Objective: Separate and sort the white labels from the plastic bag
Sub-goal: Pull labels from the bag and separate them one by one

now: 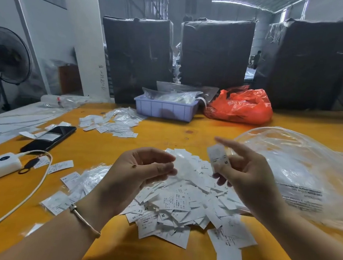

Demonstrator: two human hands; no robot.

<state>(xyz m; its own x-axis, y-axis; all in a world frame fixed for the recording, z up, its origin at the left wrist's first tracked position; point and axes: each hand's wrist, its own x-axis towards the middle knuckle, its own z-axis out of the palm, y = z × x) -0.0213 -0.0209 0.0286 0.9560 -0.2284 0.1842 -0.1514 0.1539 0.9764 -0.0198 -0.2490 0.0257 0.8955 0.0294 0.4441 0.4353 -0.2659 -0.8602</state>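
Your right hand (246, 174) pinched a white label (219, 158) marked M. Your left hand (141, 169) pinched a blurred white piece (181, 164). Below both lay the label pile (180, 204).

There is 1 view, from a wide-angle camera worn on the person's head. It looks forward and down across the orange table (96, 250). The left hand (139, 174) and right hand (246, 174) are close beneath it. The dark wrapped bales (213, 52) stand far off. Straight edges bow toward the frame's sides.
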